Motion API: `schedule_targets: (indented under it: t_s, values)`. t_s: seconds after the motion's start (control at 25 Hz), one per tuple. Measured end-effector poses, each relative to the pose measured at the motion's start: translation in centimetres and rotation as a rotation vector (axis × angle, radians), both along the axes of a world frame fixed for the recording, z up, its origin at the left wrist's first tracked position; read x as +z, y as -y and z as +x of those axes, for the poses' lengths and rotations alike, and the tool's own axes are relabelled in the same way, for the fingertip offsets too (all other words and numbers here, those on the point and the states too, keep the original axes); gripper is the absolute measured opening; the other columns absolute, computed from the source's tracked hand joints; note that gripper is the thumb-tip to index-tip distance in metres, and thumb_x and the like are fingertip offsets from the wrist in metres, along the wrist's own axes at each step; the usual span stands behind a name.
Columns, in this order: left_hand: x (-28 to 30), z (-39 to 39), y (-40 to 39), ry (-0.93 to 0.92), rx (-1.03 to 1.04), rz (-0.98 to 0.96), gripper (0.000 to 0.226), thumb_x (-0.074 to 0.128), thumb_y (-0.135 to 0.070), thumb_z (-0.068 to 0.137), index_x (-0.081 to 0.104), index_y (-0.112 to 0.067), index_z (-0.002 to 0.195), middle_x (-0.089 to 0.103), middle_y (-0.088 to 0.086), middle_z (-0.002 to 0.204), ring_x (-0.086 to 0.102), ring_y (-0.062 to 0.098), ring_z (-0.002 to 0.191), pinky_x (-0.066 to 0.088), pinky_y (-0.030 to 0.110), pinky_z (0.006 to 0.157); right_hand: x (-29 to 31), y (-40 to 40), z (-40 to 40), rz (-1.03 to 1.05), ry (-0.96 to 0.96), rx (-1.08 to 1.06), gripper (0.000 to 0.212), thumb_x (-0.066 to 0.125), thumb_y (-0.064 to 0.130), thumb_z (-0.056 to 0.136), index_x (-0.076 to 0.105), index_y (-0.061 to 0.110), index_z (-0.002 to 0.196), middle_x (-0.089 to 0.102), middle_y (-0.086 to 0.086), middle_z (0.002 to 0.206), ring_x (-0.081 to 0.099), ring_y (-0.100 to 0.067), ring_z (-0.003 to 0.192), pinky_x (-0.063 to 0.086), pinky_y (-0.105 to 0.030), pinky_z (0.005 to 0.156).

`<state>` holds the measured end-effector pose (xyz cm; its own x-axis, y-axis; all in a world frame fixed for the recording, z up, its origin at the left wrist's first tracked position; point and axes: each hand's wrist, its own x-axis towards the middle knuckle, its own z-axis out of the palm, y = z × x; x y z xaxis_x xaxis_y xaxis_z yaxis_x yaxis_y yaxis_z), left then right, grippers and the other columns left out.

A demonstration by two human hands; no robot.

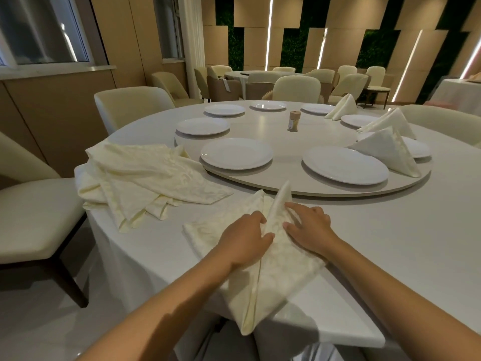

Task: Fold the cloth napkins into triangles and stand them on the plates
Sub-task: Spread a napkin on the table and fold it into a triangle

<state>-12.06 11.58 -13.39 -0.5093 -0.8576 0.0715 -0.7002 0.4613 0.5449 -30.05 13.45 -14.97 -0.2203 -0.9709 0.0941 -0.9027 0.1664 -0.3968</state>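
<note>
STEP: mid-fold, shaping triangle | HANDS: left hand (246, 239) pinching cream napkin (270, 259) at centre ridge, right hand (308, 226) flat, pinning right flap | WHERE: near worktop (390, 243) edge | WHY: close to nearest empty plate (345, 165) on turntable (338, 190) | LEFT: unfolded napkin pile (140, 178).

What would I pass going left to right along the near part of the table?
Heap of unfolded napkins → left hand → the napkin being folded → right hand, both hands resting on that napkin.
</note>
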Motion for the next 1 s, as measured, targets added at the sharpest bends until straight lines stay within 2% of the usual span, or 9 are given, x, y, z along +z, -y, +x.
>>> schedule_targets:
  t_s: [0.12,0.24,0.32,0.4,0.52,0.64,0.8,0.88,1.0]
  values:
    - [0.0,-1.1,1.8,0.011,0.043,0.005,0.045,0.055,-0.036,0.093,0.043,-0.02,0.133,0.064,0.001,0.106,0.061,0.018,0.095,0.05,0.035,0.083,0.2,-0.2,0.2,0.006,-0.047,0.077,0.05,0.043,0.042,0.097,0.03,0.038,0.145,0.038,0.007,0.149,0.029,-0.024,0.134,0.02,-0.04,0.106]
    - [-0.6,-1.5,2.1,-0.001,0.06,0.041,0.044,0.057,-0.03,0.091,0.044,-0.023,0.133,0.062,0.002,0.107,0.061,0.018,0.092,0.05,0.032,0.078,0.5,0.0,0.3,0.039,-0.205,0.119,0.049,0.042,0.044,0.095,0.031,0.041,0.143,0.038,0.006,0.147,0.03,-0.022,0.132,0.02,-0.039,0.106]
    - [-0.8,-1.5,2.2,0.005,0.04,0.047,0.046,0.057,-0.028,0.091,0.043,-0.027,0.135,0.061,0.003,0.109,0.061,0.018,0.091,0.05,0.032,0.077,1.2,0.8,0.1,-0.06,-0.238,0.112,0.047,0.045,0.04,0.093,0.038,0.037,0.14,0.043,0.003,0.142,0.034,-0.022,0.129,0.022,-0.038,0.106]
    - [-0.9,-1.5,2.2,0.014,0.031,0.044,0.05,0.056,-0.028,0.092,0.041,-0.029,0.14,0.06,0.004,0.112,0.061,0.02,0.094,0.051,0.033,0.082,1.6,1.8,0.1,-0.123,-0.183,0.18,0.044,0.041,0.034,0.097,0.039,0.031,0.14,0.042,0.003,0.143,0.036,-0.023,0.129,0.024,-0.038,0.107]
    - [-0.9,-1.4,2.0,0.013,0.019,0.037,0.056,0.055,-0.027,0.094,0.033,-0.032,0.145,0.056,0.003,0.114,0.059,0.019,0.096,0.051,0.034,0.086,1.5,3.4,0.4,0.063,-0.173,0.317,0.045,0.031,0.032,0.102,0.03,0.027,0.147,0.033,0.004,0.152,0.025,-0.024,0.138,0.018,-0.042,0.111]
    - [-1.0,-1.2,1.9,-0.01,0.001,0.049,0.051,0.054,-0.025,0.095,0.038,-0.033,0.143,0.053,-0.001,0.107,0.057,0.015,0.092,0.05,0.03,0.085,1.1,4.1,0.3,0.158,-0.143,0.381,0.045,0.032,0.027,0.103,0.031,0.025,0.148,0.031,0.004,0.153,0.022,-0.021,0.142,0.013,-0.036,0.114]
    - [-1.4,-0.9,2.0,-0.04,0.003,0.066,0.037,0.051,-0.027,0.097,0.054,-0.027,0.134,0.047,-0.004,0.107,0.053,0.012,0.097,0.043,0.022,0.088,1.0,4.5,-0.2,0.151,0.083,0.351,0.05,0.035,0.018,0.1,0.024,0.019,0.15,0.052,-0.003,0.135,0.049,-0.022,0.123,0.037,-0.038,0.107]
    - [-1.6,-0.6,1.9,-0.069,0.008,0.052,0.036,0.053,-0.028,0.097,0.056,-0.024,0.132,0.049,-0.004,0.112,0.054,0.009,0.102,0.04,0.017,0.087,0.8,4.6,-0.4,0.142,0.047,0.344,0.054,0.035,0.019,0.1,0.018,0.017,0.151,0.043,-0.001,0.145,0.042,-0.019,0.13,0.032,-0.034,0.111]
    - [-1.6,-0.2,1.6,-0.087,0.028,0.027,0.034,0.056,-0.031,0.095,0.06,-0.021,0.127,0.051,-0.004,0.122,0.055,0.007,0.107,0.037,0.014,0.084,1.0,4.4,-0.5,0.105,-0.095,0.339,0.049,0.037,0.022,0.101,0.03,0.012,0.148,0.031,0.0,0.154,0.025,-0.018,0.142,0.018,-0.029,0.115]
